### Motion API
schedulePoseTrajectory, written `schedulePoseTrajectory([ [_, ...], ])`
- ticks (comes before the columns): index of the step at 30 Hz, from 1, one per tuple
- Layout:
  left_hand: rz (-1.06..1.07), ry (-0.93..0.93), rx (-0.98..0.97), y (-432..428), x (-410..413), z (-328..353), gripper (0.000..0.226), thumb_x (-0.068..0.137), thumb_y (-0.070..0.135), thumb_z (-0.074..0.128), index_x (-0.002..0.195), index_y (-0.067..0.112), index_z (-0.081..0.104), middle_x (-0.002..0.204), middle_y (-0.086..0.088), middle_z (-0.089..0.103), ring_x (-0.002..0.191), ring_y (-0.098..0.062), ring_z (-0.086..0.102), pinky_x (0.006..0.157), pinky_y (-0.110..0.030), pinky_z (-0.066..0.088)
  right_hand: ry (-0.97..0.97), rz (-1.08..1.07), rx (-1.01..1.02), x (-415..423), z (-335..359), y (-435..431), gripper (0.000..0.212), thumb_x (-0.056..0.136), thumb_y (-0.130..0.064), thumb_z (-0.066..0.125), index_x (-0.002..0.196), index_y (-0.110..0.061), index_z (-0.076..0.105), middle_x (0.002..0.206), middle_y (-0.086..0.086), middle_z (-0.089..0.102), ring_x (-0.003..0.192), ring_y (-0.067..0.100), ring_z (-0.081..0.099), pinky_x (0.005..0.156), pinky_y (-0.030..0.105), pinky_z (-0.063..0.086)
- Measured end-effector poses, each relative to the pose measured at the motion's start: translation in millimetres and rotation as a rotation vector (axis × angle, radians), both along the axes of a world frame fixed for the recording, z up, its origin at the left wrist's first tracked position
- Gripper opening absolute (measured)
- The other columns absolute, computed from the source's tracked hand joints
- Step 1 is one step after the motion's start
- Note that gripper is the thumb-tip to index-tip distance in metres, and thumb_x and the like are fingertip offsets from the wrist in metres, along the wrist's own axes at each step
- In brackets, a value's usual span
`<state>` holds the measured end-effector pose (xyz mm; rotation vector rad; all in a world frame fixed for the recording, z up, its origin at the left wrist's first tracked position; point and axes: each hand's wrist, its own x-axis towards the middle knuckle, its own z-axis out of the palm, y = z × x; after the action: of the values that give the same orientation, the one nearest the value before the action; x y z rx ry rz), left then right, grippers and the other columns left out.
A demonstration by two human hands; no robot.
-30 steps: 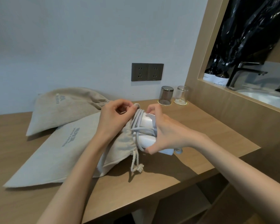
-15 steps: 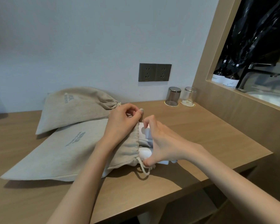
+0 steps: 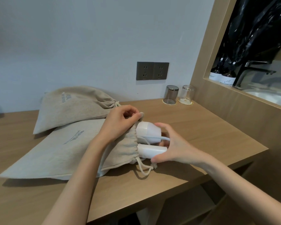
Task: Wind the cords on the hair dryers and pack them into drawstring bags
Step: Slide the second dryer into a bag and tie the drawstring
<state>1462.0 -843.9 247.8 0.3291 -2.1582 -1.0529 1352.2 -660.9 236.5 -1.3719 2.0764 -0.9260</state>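
A white hair dryer (image 3: 148, 132) with its cord wound round it lies on the wooden counter (image 3: 201, 127), its left part inside the mouth of a beige drawstring bag (image 3: 58, 153). My left hand (image 3: 120, 124) pinches the upper rim of the bag's mouth and holds it up. My right hand (image 3: 173, 146) cups the dryer's exposed right end, thumb under the folded handle and fingers over the top. The bag's white drawstring (image 3: 143, 168) trails on the counter below the mouth.
A second beige drawstring bag (image 3: 71, 108), full and drawn closed, lies behind the first against the wall. Two upturned glasses (image 3: 178, 95) stand by the wall under a dark double socket (image 3: 152, 70). A wooden partition with a sink opening rises at the right.
The dryer has gone further into the bag, then my right hand has loosened to a cupped hold on its end. My left hand has kept hold of the bag's rim.
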Motion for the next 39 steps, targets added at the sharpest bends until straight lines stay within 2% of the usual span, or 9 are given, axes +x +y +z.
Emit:
schedulePoseTrajectory([
  [3, -0.043, 0.022, 0.037, 2.0, 1.9, 3.6, 0.013, 0.086, 0.027, 0.069, 0.076, 0.017, 0.068, 0.068, 0.002, 0.063, 0.058, -0.005, 0.05, 0.06, -0.023, 0.039, -0.002, 0.003, -0.082, 12.0, 3.9, -5.3, 0.107, 0.065, -0.017, 0.086, 0.145, -0.033, 0.016, 0.132, -0.012, 0.036, 0.097, 0.014, 0.059, 0.084, 0.027, 0.054],
  [7, -0.094, 0.064, 0.061, 2.4, 7.1, 9.5, 0.011, 0.087, 0.021, 0.068, 0.08, 0.013, 0.068, 0.076, -0.001, 0.066, 0.066, -0.007, 0.056, 0.066, -0.022, 0.043, -0.009, 0.009, -0.109, 24.3, 9.6, -17.7, 0.108, 0.065, -0.014, 0.086, 0.145, -0.028, 0.016, 0.126, -0.015, 0.037, 0.096, 0.007, 0.057, 0.079, 0.016, 0.051],
  [13, -0.109, 0.021, 0.016, 6.7, 14.8, 6.9, 0.011, 0.087, 0.026, 0.067, 0.08, 0.017, 0.068, 0.079, 0.0, 0.068, 0.076, -0.02, 0.065, 0.074, -0.037, 0.051, -0.272, -0.148, -0.193, 34.1, -7.9, -32.0, 0.108, 0.057, -0.005, 0.089, 0.141, -0.027, 0.026, 0.123, -0.009, 0.044, 0.101, 0.014, 0.059, 0.077, 0.021, 0.053],
  [17, -0.054, -0.015, -0.182, 7.8, 26.8, -3.6, 0.008, 0.082, 0.025, 0.07, 0.087, 0.018, 0.07, 0.082, 0.006, 0.065, 0.08, -0.008, 0.061, 0.078, -0.034, 0.051, -0.389, -0.236, -0.209, 29.5, -10.6, -34.8, 0.102, 0.055, -0.001, 0.088, 0.138, -0.025, 0.035, 0.121, -0.008, 0.048, 0.113, 0.014, 0.052, 0.077, 0.021, 0.051],
  [22, 0.201, -0.082, -0.473, 7.0, 65.8, -22.1, 0.045, 0.071, 0.045, 0.055, 0.111, 0.025, 0.061, 0.108, 0.004, 0.053, 0.106, -0.011, 0.043, 0.091, -0.03, 0.035, -0.616, -0.272, -0.14, 22.8, -3.4, -40.6, 0.096, 0.056, 0.003, 0.086, 0.137, -0.02, 0.038, 0.125, 0.006, 0.051, 0.108, 0.023, 0.058, 0.085, 0.039, 0.055],
  [27, 0.37, -0.21, -0.634, 12.3, 100.8, -33.7, 0.046, 0.064, 0.048, 0.057, 0.1, 0.024, 0.044, 0.094, 0.006, 0.038, 0.087, -0.011, 0.033, 0.071, -0.029, 0.026, -0.692, -0.314, -0.136, 28.5, 4.7, -48.3, 0.093, 0.059, 0.008, 0.082, 0.137, -0.015, 0.039, 0.127, 0.008, 0.047, 0.11, 0.026, 0.055, 0.077, 0.034, 0.055],
  [31, 0.42, -0.312, -0.539, 25.5, 113.2, -44.0, 0.036, 0.069, 0.037, 0.069, 0.088, 0.024, 0.042, 0.079, 0.01, 0.043, 0.074, -0.012, 0.043, 0.059, -0.025, 0.03, -0.802, -0.271, -0.123, 36.7, 12.8, -49.9, 0.076, 0.061, 0.012, 0.079, 0.128, -0.007, 0.048, 0.122, 0.009, 0.05, 0.11, 0.028, 0.057, 0.084, 0.04, 0.057],
  [35, 0.457, -0.343, -0.352, 33.8, 116.5, -47.6, 0.035, 0.071, 0.03, 0.069, 0.089, 0.021, 0.04, 0.073, 0.007, 0.049, 0.071, -0.016, 0.05, 0.058, -0.033, 0.04, -1.067, -0.228, -0.117, 47.2, 20.8, -47.4, 0.041, 0.07, 0.018, 0.069, 0.104, -0.001, 0.058, 0.117, 0.014, 0.054, 0.098, 0.031, 0.063, 0.071, 0.037, 0.06],
  [39, 0.351, -0.278, -0.225, 33.3, 123.3, -49.6, 0.036, 0.073, 0.025, 0.071, 0.089, 0.02, 0.039, 0.07, 0.0, 0.055, 0.063, -0.012, 0.053, 0.057, -0.028, 0.042, -1.087, -0.224, -0.19, 59.3, 17.9, -51.2, 0.039, 0.07, 0.02, 0.068, 0.101, 0.0, 0.058, 0.113, 0.015, 0.057, 0.1, 0.032, 0.063, 0.065, 0.034, 0.06],
])
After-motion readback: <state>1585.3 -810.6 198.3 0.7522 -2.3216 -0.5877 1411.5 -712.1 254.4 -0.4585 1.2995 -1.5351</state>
